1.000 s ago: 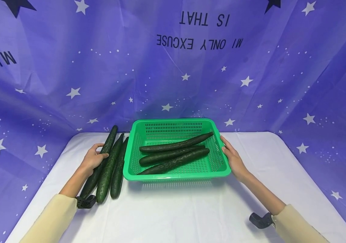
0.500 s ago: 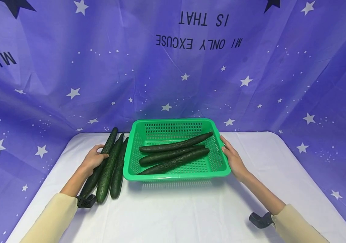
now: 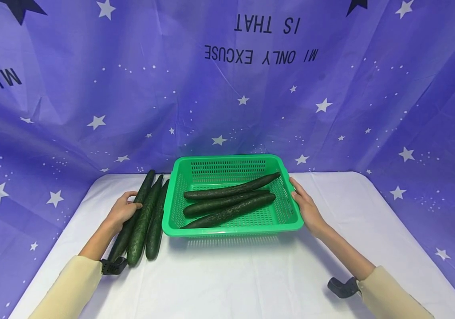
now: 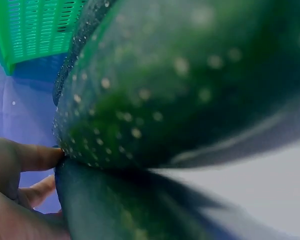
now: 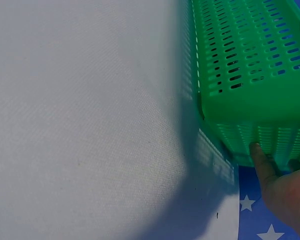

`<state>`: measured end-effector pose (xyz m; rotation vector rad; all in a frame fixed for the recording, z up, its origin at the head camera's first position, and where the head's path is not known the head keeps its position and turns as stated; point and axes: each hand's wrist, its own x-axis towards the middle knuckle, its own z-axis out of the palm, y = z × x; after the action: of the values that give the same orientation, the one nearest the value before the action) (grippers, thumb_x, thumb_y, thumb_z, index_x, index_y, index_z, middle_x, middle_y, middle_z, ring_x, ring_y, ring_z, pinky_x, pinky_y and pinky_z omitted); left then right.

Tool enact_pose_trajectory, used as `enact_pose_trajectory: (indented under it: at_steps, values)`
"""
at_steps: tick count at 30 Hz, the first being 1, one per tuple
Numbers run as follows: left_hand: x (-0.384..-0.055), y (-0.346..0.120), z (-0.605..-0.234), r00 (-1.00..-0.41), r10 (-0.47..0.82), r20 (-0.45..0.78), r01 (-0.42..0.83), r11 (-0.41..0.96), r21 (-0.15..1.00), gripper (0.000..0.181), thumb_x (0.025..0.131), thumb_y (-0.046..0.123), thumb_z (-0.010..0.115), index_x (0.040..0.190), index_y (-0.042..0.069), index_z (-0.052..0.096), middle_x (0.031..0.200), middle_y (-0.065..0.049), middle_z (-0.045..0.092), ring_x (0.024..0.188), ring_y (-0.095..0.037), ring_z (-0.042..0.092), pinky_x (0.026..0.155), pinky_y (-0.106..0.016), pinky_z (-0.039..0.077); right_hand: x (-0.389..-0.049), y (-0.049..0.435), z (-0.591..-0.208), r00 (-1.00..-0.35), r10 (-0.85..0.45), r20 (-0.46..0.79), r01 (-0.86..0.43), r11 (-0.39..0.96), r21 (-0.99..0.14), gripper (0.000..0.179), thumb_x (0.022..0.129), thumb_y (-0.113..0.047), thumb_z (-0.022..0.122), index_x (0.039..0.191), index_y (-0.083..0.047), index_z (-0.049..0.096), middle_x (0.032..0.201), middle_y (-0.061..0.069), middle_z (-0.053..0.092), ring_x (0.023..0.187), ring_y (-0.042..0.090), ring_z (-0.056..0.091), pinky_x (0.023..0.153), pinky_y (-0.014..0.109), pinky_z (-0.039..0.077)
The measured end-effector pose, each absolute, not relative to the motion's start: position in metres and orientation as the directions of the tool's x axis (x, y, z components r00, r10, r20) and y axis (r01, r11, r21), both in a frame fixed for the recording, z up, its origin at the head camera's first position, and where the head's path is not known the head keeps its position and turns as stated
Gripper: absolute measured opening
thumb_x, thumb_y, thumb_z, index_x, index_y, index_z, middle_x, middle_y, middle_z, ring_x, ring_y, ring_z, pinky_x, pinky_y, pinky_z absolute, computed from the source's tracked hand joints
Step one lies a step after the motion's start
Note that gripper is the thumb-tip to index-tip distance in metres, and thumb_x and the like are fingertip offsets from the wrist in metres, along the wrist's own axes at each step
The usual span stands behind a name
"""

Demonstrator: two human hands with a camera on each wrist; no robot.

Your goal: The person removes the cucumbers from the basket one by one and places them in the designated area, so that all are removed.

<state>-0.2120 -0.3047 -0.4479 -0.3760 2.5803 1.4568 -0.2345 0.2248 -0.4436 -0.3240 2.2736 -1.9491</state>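
Note:
Three dark green cucumbers lie side by side at the left of the table. My left hand point(image 3: 123, 211) grips the leftmost cucumber point(image 3: 144, 189) around its middle, thumb on the near side; some fingers are hidden behind it. Beside it are the middle cucumber point(image 3: 143, 226) and the right-hand cucumber point(image 3: 154, 232). A green slotted plastic basket point(image 3: 231, 231) holds three more cucumbers point(image 3: 231, 206), laid lengthwise. My right hand point(image 3: 308, 212) rests against the basket's right side, fingers fairly straight. In the right wrist view a fingertip point(image 5: 256, 148) presses the outer wall.
A white cloth point(image 3: 243, 279) covers the table. Purple star-printed fabric point(image 3: 227, 110) hangs behind and at both sides, close to the basket's far rim. The basket's left edge stands right beside the loose cucumbers.
The leftmost cucumber has slid slightly toward me, its far end lower in the head view, with my left hand following a little. The right hand and basket have hardly moved.

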Motion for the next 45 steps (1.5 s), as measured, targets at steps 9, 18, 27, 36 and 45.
enact_pose_trajectory:
  at_steps: [9, 18, 27, 36, 45]
  values:
    - [-0.213, -0.305, -0.439, -0.959, -0.182, -0.219, -0.283, 0.527, 0.801, 0.063, 0.098, 0.013, 0.049, 0.152, -0.008, 0.024, 0.137, -0.039, 0.040, 0.121, -0.050, 0.046, 0.098, -0.057, 0.041, -0.235, 0.226, -0.444, -0.970, -0.241, 0.044, -0.080, 0.145, -0.986, 0.055, 0.111, -0.027, 0.031, 0.162, -0.019, 0.014, 0.165, 0.009, 0.013, 0.129, 0.031, 0.038, 0.090, 0.019, 0.043]
    - [-0.215, -0.289, -0.406, -0.972, -0.232, -0.033, -0.170, 0.602, 0.780, 0.056, 0.099, 0.014, 0.051, 0.150, -0.005, 0.035, 0.139, -0.033, 0.045, 0.125, -0.049, 0.047, 0.099, -0.058, 0.039, -0.234, 0.227, -0.444, -0.968, -0.245, 0.053, -0.089, 0.140, -0.986, 0.055, 0.111, -0.027, 0.032, 0.162, -0.018, 0.013, 0.166, 0.007, 0.010, 0.134, 0.031, 0.033, 0.092, 0.017, 0.041]
    - [-0.218, -0.253, -0.377, -0.994, -0.090, 0.059, 0.006, 0.505, 0.863, 0.051, 0.103, 0.013, 0.052, 0.150, 0.001, 0.039, 0.141, -0.026, 0.048, 0.131, -0.043, 0.045, 0.102, -0.056, 0.040, -0.234, 0.227, -0.444, -0.967, -0.249, 0.053, -0.086, 0.127, -0.988, 0.055, 0.111, -0.027, 0.031, 0.162, -0.017, 0.012, 0.165, 0.009, 0.011, 0.130, 0.031, 0.037, 0.090, 0.018, 0.043]
    - [-0.231, -0.207, -0.353, -0.988, 0.086, 0.128, 0.153, 0.441, 0.884, 0.040, 0.101, 0.010, 0.059, 0.141, 0.004, 0.055, 0.137, -0.020, 0.055, 0.125, -0.037, 0.051, 0.099, -0.053, 0.043, -0.234, 0.228, -0.446, -0.969, -0.242, 0.050, -0.084, 0.132, -0.988, 0.055, 0.111, -0.027, 0.032, 0.162, -0.018, 0.013, 0.166, 0.008, 0.010, 0.134, 0.032, 0.034, 0.091, 0.017, 0.042]
    - [-0.248, -0.168, -0.345, -0.973, 0.227, 0.048, 0.142, 0.420, 0.896, 0.039, 0.100, 0.014, 0.064, 0.138, 0.009, 0.058, 0.138, -0.015, 0.056, 0.122, -0.032, 0.055, 0.098, -0.051, 0.045, -0.235, 0.226, -0.445, -0.965, -0.256, 0.057, -0.093, 0.132, -0.987, 0.055, 0.111, -0.028, 0.031, 0.162, -0.018, 0.012, 0.166, 0.008, 0.009, 0.135, 0.033, 0.033, 0.091, 0.018, 0.041]
